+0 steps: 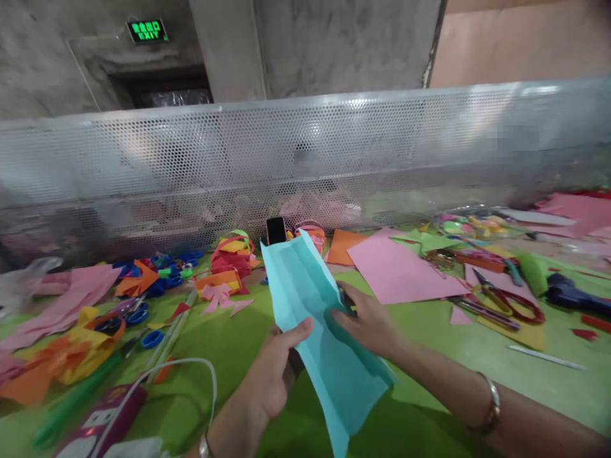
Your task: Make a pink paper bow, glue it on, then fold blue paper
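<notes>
A long light-blue sheet of paper [315,318], creased lengthwise, is held up above the green table [229,343]. My left hand [274,372] grips its left edge from below, thumb on the front face. My right hand [367,321] is closed on the right edge near the middle, fingers curled over the paper. A bracelet sits on my right wrist.
A perforated metal screen [305,159] runs along the table's far side. A pink sheet [401,270], an orange sheet [344,245], red-handled scissors [506,299], a glue gun [573,292], paper scraps and blue scissors [138,312] lie around. A phone [275,230] stands behind the blue sheet. A white cable [181,369] lies at lower left.
</notes>
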Demonstrator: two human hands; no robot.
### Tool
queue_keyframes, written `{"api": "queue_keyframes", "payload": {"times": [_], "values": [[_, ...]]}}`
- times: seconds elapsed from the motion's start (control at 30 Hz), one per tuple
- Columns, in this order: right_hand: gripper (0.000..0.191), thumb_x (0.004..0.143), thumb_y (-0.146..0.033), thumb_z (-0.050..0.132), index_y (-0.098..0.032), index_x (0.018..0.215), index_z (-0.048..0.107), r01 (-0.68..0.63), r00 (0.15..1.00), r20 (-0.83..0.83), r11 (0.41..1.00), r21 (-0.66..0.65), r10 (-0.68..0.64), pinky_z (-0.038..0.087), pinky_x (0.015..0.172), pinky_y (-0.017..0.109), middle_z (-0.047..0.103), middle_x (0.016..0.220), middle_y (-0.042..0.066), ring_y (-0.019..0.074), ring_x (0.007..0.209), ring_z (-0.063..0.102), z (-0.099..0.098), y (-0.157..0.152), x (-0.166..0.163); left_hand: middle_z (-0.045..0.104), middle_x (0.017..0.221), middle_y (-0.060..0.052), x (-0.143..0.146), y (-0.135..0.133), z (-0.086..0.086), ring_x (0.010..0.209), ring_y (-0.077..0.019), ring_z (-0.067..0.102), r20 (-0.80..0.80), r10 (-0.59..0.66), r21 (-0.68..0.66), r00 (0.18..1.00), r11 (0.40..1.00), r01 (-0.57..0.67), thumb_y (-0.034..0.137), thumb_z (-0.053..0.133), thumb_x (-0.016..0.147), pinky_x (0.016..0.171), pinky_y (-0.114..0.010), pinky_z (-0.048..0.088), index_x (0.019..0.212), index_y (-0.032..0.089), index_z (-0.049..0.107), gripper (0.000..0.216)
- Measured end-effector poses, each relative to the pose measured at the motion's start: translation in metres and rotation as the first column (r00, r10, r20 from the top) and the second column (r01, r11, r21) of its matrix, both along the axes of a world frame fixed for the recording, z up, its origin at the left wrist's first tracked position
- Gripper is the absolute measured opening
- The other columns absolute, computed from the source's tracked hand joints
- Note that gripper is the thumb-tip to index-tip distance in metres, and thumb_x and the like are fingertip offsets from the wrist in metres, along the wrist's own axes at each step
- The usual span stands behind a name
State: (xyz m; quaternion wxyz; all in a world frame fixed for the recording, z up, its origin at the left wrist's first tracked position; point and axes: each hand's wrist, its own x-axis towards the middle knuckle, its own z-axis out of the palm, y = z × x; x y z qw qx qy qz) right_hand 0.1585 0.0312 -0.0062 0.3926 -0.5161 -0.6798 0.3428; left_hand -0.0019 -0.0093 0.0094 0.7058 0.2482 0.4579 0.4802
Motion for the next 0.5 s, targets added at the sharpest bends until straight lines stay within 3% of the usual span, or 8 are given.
{"api": "queue_keyframes", "payload": {"times": [0.1,0.2,0.33,0.43,0.5], "values": [[0.029,0.072,-0.025,0.047,-0.013,0.093,0.063,-0.046,0.995,-0.095,0.988,-0.146,0.032,0.049,0.065,0.031,0.069,0.088,0.008,0.0228,0.079,0.064,0.004,0.004,0.010,0.074,0.084,-0.010,-0.006,0.005,0.003,0.084,-0.0264,0.069,-0.040,0.040,-0.055,0.998,0.998,-0.042,0.015,0.064,0.071,0.081,-0.038,0.054,0.096,0.012,0.064,0.025],[0.020,0.069,-0.025,0.047,-0.013,0.076,0.062,-0.065,0.991,-0.126,0.971,-0.231,0.036,0.044,0.050,0.026,0.066,0.068,0.005,0.0183,0.059,0.060,0.005,0.005,0.016,0.074,0.079,-0.011,-0.011,0.011,0.002,0.079,-0.0276,0.070,-0.101,0.057,-0.143,0.993,0.987,-0.071,0.011,0.061,0.071,0.078,-0.040,0.055,0.100,0.009,0.064,0.029],[0.010,0.063,-0.026,0.055,-0.016,0.060,0.054,-0.043,0.992,-0.125,0.973,-0.229,0.014,0.033,0.044,0.021,0.054,0.055,-0.003,0.0117,0.050,0.049,0.005,0.007,0.019,0.074,0.074,-0.012,-0.009,0.012,-0.001,0.074,-0.0282,0.070,-0.141,0.053,-0.213,0.989,0.974,-0.083,0.010,0.056,0.073,0.076,-0.043,0.055,0.105,0.008,0.062,0.033],[0.013,0.059,-0.022,0.058,-0.018,0.053,0.048,-0.019,0.993,-0.117,0.980,-0.197,-0.005,0.026,0.042,0.020,0.046,0.049,-0.006,0.0089,0.048,0.042,0.004,0.012,0.023,0.074,0.074,-0.013,-0.003,0.008,-0.001,0.071,-0.0277,0.070,-0.146,-0.027,-0.152,0.989,0.988,0.004,0.008,0.058,0.072,0.075,-0.042,0.055,0.100,0.007,0.065,0.030],[0.007,0.057,-0.018,0.056,-0.017,0.054,0.050,-0.063,0.991,-0.132,0.977,-0.203,0.037,0.029,0.044,0.020,0.048,0.051,-0.006,0.0091,0.049,0.044,0.003,0.016,0.027,0.074,0.074,-0.013,-0.001,0.005,-0.001,0.068,-0.0268,0.070,-0.166,-0.073,-0.118,0.983,0.992,0.054,0.006,0.058,0.071,0.073,-0.040,0.056,0.098,0.007,0.066,0.028]]}}
